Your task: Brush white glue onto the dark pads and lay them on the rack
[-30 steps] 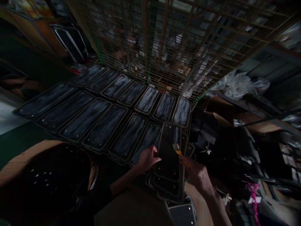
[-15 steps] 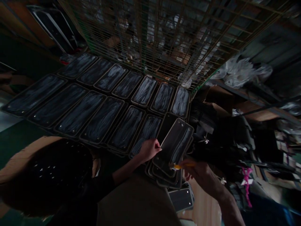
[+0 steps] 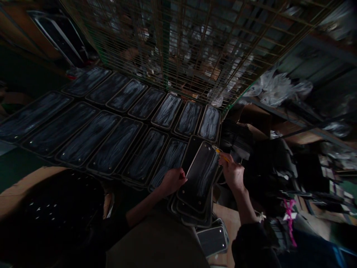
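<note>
A dark rectangular panel (image 3: 197, 182) with a pale rim and small holes near its ends lies tilted on a stack of similar panels. Whitish streaks run along its right side. My left hand (image 3: 173, 181) pinches the panel's left edge, fingers closed. In my closed right hand (image 3: 234, 174) is a small brush (image 3: 224, 155) with a yellow handle, its tip at the panel's upper right corner. Beyond my left hand, two rows of streaked panels (image 3: 114, 147) cover the surface.
A wire mesh cage (image 3: 167, 48) rises behind the rows. A black container with shiny specks (image 3: 58, 208) stands at lower left. More panels (image 3: 212, 240) lie below the stack. Dark bundles (image 3: 267, 163) and a shelf with clear plastic bags (image 3: 281, 87) are at right.
My right hand has moved the brush from the panel's lower end up to its upper right corner. My left hand keeps its pinch on the left edge. The view has shifted slightly.
</note>
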The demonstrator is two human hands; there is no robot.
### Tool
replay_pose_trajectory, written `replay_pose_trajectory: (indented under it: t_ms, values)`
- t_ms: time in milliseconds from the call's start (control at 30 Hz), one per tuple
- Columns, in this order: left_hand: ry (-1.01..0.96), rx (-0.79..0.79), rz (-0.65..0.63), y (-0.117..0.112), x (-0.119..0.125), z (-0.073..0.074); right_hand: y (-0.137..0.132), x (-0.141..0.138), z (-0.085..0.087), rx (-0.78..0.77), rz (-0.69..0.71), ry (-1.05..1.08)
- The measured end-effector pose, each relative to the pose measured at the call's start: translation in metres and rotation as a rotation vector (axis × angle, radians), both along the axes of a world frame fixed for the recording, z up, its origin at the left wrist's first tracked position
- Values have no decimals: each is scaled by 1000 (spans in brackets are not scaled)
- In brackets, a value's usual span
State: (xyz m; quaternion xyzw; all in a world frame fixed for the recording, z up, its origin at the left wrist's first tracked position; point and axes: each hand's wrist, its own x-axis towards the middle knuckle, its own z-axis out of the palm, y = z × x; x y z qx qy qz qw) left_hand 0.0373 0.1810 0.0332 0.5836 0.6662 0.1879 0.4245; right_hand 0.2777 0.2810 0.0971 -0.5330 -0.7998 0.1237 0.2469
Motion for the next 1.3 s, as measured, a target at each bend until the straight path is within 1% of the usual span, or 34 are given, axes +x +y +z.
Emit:
replay_pose_trajectory:
  t_ms: [67,133,200,267,333,400,433,500,567,633,700,767,833,900,967,1033,1100,1133,1200,1300]
  values:
    - [-4,5,11,0,0,-1,-10,-3,-7,-4,53,-64]
    - [7,5,17,-1,1,0,-32,-5,-6,-82,118,-58]
    - [6,9,20,-2,0,1,-62,-6,2,-214,164,-13]
    - [-9,26,12,-3,0,2,-93,-6,15,-367,200,62]
    - [-15,35,3,-4,-1,3,-119,-7,28,-505,232,142]
    - [-16,30,0,-4,-2,2,-134,-9,37,-619,231,225]
    - [-21,29,1,-4,-2,2,-137,-10,39,-672,219,273]
    - [-43,31,4,-4,-2,0,-134,-12,38,-763,198,367]
    - [-64,19,12,-3,-3,-1,-123,-11,32,-821,172,450]
    - [-88,-7,16,-2,-4,-1,-106,-8,25,-810,118,494]
    - [-110,-20,14,-1,-5,0,-87,-5,19,-700,39,492]
    - [-114,-19,16,0,-5,1,-68,-3,16,-524,-33,455]
    - [-105,-20,21,1,-5,2,-50,-6,12,-353,-71,411]
    - [-103,-32,26,1,-5,2,-33,-11,6,-216,-86,361]
    - [-116,-42,32,0,-5,3,-18,-17,-2,-133,-77,298]
    - [-129,-46,38,-1,-5,5,-11,-23,-11,-115,-50,236]
    - [-135,-41,30,-2,-5,7,-16,-27,-16,-148,2,187]
    - [-130,-36,28,-3,-5,7,-24,-28,-16,-178,32,172]
    - [-113,-19,30,-3,-6,7,-48,-29,-10,-279,100,170]
    - [-102,14,34,-4,-6,4,-93,-28,4,-489,171,237]
